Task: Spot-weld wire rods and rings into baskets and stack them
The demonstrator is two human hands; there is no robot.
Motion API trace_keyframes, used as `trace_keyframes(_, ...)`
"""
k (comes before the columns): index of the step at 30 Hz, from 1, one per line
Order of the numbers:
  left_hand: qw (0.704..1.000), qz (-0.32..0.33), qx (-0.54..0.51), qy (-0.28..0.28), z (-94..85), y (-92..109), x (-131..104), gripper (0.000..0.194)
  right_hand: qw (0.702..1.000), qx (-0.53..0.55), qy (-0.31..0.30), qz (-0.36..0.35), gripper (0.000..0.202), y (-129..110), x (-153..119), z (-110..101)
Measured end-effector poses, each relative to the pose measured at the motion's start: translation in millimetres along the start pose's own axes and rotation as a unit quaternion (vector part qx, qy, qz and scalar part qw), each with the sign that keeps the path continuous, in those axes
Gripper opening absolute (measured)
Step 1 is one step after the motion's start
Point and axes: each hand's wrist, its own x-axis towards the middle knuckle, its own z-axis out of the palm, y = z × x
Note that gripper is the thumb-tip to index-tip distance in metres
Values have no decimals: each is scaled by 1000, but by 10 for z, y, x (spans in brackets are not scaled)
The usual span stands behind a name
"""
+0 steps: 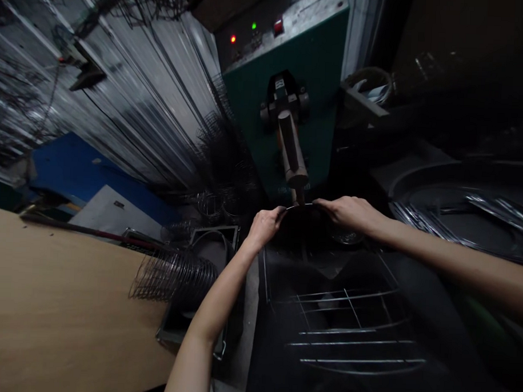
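Observation:
A thin curved metal wire [304, 205] spans the gap between my two hands, right under the tip of a machine's rod-like arm [292, 148]. Pinched fingers of my left hand [265, 226] grip its left end. At the other side my right hand [349, 213] pinches the wire from the right. Whether the wire goes on below as a full ring is too dark to tell. The arm juts from a green machine cabinet [300, 66] with red and green lights on top. Below my hands, a wire grid [352, 313] lies over a dark surface.
Several wire rings [173, 276] are stacked at the left, beside a dark metal-framed bin [166, 333]. A wooden board [69, 303] fills the lower left. Bundles of wire [432, 225] rest in a large dark round tray [460, 166] on the right. Behind stands a blue machine [91, 167].

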Motion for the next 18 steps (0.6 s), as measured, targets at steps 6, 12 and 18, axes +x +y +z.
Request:
trace_keyframes(6,1000,-6,5,6,32,55,17,30,1000,0,1,-1,43,59,-46,-17)
trace_keyframes(12,1000,9,-6,11,76,38,68,31,999,41,4,12,44,155,-14,34)
trace_keyframes(18,1000,1,-14,16,119,81,89,32,973,216,-81,14,44,363,-218,-70)
